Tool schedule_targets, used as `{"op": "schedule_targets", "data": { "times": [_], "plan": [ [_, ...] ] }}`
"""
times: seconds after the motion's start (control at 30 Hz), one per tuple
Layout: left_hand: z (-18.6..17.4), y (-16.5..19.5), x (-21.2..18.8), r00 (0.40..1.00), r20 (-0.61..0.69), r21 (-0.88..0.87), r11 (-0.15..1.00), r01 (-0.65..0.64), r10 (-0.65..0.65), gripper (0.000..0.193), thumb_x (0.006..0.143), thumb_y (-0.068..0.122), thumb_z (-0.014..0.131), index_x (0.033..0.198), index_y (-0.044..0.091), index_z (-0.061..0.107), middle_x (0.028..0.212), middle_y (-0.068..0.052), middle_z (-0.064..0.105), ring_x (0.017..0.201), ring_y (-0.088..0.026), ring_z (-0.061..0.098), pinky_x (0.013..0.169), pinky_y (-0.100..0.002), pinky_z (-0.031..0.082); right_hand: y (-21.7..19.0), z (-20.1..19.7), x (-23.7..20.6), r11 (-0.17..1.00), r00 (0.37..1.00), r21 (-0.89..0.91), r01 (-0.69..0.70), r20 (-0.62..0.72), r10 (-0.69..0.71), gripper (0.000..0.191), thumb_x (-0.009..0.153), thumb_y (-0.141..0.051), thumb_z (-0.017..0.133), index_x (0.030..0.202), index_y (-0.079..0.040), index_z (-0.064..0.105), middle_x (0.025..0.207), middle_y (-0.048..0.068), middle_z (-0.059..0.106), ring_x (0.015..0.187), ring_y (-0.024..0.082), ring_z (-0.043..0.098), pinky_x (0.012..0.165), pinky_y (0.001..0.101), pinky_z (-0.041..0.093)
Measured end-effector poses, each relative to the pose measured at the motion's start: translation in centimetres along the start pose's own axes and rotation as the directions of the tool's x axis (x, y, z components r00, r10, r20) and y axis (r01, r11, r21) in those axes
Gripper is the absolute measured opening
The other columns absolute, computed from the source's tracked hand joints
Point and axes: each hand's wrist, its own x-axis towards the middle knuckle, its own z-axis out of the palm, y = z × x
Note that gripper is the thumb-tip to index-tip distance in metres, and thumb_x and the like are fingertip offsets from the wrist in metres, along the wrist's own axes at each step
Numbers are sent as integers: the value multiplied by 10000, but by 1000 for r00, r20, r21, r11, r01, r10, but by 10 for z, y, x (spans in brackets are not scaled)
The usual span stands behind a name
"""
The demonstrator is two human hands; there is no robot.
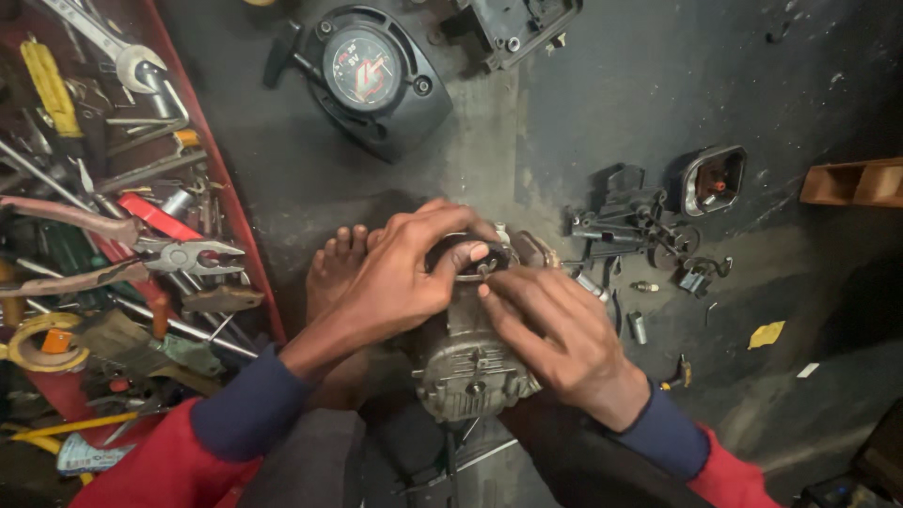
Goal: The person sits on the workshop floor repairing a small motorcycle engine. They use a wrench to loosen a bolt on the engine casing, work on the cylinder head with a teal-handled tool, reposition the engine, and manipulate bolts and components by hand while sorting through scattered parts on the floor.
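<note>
Engine: grey ribbed metal engine casing (466, 362) sitting on the floor between both wrists.
Left hand (400, 273): fingers curling over a dark part (458, 254) on top.
Right hand (555, 329): fingertips pinching beside it.
Far left: pliers (183, 256) lying in a red tray (246, 235).

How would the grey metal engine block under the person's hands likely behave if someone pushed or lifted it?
The engine block looks like cast metal, so probably heavy for its size and rigid. Its greasy, finned surface may be slippery. Both the left hand and right hand rest on it, suggesting it could tip unsupported.
</note>
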Motion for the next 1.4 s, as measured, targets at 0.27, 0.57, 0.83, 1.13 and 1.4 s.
{"op": "schedule_targets", "data": {
  "times": [0.27,0.57,0.83,1.13,1.4],
  "plan": [
    [-3,3,1,998,-40,-20,998,-58,57,223,918,187,726,1111,76,712,1118,-108,713,1083,-332,648,952,-418,471,-1,4,5,997,999,68,-47,5,47,423,737,-82,694,1139,48,669,1098,183,639,1005,359,676,860,455,550],
    [-9,12,6,998,55,-45,999,13,-10,185,923,139,687,1084,51,714,1014,-124,714,878,-311,687,778,-371,513,6,19,0,998,998,64,-28,-55,32,382,753,-26,748,1124,19,673,1090,152,640,1021,344,672,884,447,543],
    [-10,22,7,991,105,-16,997,81,-79,204,911,120,665,1100,74,726,1044,-94,724,850,-270,688,752,-350,511,8,21,-8,999,984,-25,37,-173,-40,234,907,-38,807,1090,3,667,1100,142,677,987,302,689,825,380,545],
    [-8,25,9,995,98,-42,999,32,-27,179,930,113,665,1088,78,743,1025,-81,741,859,-236,706,751,-334,510,5,20,-3,982,969,146,-122,-195,149,230,911,-64,825,1090,-14,691,1037,88,679,928,269,682,793,399,532],
    [-10,26,7,996,83,-58,998,27,-23,187,931,118,664,1100,79,732,1015,-82,726,771,-231,679,669,-340,502,8,7,-13,950,949,237,-202,-194,250,366,845,-133,848,1142,10,691,1120,134,693,1027,298,706,870,384,575]
  ]
}}
